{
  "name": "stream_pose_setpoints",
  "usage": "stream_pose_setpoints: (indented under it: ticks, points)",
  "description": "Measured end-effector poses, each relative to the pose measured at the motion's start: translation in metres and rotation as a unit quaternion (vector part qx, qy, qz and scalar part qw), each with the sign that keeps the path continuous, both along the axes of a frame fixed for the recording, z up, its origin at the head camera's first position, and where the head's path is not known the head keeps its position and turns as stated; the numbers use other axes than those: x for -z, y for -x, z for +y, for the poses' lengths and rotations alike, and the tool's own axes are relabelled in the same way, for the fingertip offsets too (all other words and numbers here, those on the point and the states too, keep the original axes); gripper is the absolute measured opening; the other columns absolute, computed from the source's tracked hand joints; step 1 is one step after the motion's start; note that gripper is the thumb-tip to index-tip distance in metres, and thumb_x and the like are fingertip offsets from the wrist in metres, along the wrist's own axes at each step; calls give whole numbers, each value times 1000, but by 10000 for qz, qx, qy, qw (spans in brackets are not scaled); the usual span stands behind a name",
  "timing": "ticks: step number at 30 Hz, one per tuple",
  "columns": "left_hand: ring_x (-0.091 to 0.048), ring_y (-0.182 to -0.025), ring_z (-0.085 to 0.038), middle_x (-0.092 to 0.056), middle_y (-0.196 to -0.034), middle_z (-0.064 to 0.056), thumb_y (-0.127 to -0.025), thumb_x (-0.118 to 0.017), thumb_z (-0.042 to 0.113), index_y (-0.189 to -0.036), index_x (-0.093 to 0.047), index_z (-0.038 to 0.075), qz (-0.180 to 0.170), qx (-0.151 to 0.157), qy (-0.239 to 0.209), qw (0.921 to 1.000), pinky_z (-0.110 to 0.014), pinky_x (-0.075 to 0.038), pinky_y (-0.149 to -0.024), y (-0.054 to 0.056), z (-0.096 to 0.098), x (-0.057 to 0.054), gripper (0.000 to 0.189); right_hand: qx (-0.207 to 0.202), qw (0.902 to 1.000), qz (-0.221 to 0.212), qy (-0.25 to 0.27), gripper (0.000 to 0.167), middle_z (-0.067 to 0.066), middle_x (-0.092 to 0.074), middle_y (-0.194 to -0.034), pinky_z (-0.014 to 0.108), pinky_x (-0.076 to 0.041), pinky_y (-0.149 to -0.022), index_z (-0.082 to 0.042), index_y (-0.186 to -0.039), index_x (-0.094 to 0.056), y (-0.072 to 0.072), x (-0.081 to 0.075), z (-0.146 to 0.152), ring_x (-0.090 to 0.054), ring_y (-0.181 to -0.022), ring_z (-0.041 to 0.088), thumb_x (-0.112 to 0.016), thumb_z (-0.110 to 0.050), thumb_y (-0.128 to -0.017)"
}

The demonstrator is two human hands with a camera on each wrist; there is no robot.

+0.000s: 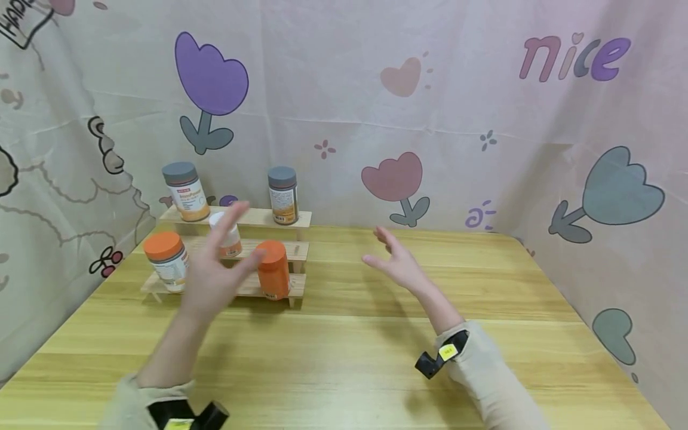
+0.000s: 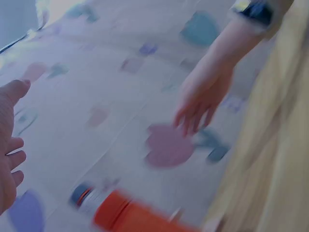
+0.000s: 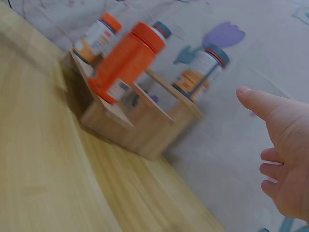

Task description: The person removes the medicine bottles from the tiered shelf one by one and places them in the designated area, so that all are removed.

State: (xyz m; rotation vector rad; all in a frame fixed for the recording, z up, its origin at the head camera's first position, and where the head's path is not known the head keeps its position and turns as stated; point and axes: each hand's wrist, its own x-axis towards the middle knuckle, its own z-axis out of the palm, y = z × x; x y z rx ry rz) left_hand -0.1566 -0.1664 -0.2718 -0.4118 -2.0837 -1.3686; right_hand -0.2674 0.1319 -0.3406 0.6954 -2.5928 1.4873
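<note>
A stepped wooden rack (image 1: 298,251) on the left of the table holds several bottles. On its top step are two grey-capped bottles, one at the left (image 1: 186,194) and another at the right (image 1: 283,197). A small white-capped bottle (image 1: 231,242) sits on the middle step, partly behind my left hand (image 1: 215,269). The bottom step bears an orange-capped white bottle (image 1: 168,263) and an all-orange bottle (image 1: 274,272). My left hand is raised in front of the rack, fingers extended, holding nothing. To the rack's right, my right hand (image 1: 398,263) hovers over the table, fingers loosely extended and holding nothing.
The wooden table (image 1: 344,358) extends in front of and to the right of the rack. A printed cloth (image 1: 333,77) hangs behind and along both sides. Each wrist carries a black camera, such as the right one (image 1: 438,358).
</note>
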Motion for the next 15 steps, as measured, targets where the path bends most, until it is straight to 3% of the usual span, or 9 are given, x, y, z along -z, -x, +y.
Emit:
stream_pose_setpoints:
  ticks: [1, 7, 11, 15]
  points:
    - [-36, -130, -12, -44, -141, 1, -81, -70, 5, -138, -46, 15, -31, -213, -38, 9998, -22, -27, -105, -1, -11, -2, 63, -96, 9999, -23, 26, 78, 17, -32, -146, 41, -21, -110, 1, -145, -24, -1, 1, -5, -28, -134, 30, -68, -22, -85]
    - [-32, -132, -7, -41, -143, 3, -84, -66, 3, -144, -35, 14, -352, -1051, -599, 9920, -17, -18, -107, 1, -83, 3, 68, -459, 9980, -364, 235, 81, 15, -30, -147, 38, -21, -110, -1, -146, -21, -7, 7, -35, -28, -134, 29, -70, -20, -84]
    - [-19, -136, -3, -27, -150, 6, -90, -59, 7, -149, -17, 15, -796, -1165, -430, 9891, -11, -11, -105, 5, -134, 19, 73, -646, 9951, -688, 288, 85, 11, -26, -150, 36, -20, -110, -4, -148, -18, -12, 11, -53, -25, -136, 27, -71, -22, -83]
    - [-8, -137, -2, -9, -154, 4, -94, -52, 8, -149, 0, 15, -1282, -831, -43, 9883, -8, -5, -104, 11, -180, 45, 76, -902, 9909, -947, 319, 86, 11, -23, -151, 37, -20, -110, -6, -148, -16, -16, 18, -67, -24, -136, 28, -70, -22, -84]
